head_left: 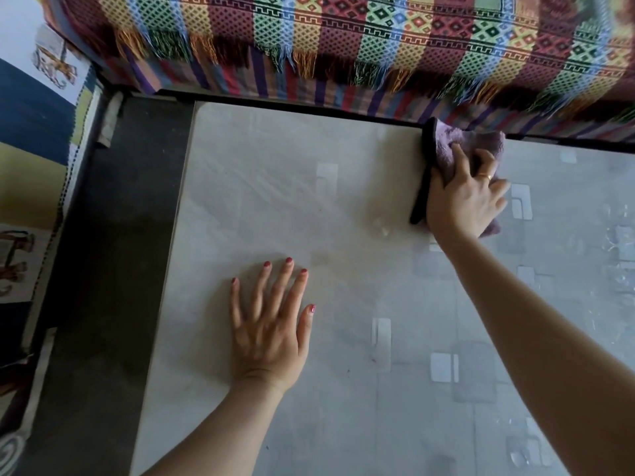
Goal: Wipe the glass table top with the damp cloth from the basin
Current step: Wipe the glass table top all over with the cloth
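Note:
The glass table top (275, 201) fills most of the view, pale grey with faint squares showing through it. My right hand (464, 197) presses a folded purple cloth (457, 142) with a black edge flat against the glass near the far edge. Its fingers lie spread over the cloth. My left hand (271, 324) rests flat on the glass nearer to me, fingers straight and spread, holding nothing. No basin is in view.
A sofa under a striped, fringed, multicoloured blanket (343, 46) runs along the table's far edge. A dark band of the table's frame (113, 252) borders the glass on the left. Patterned fabric (31, 132) lies beyond it at far left.

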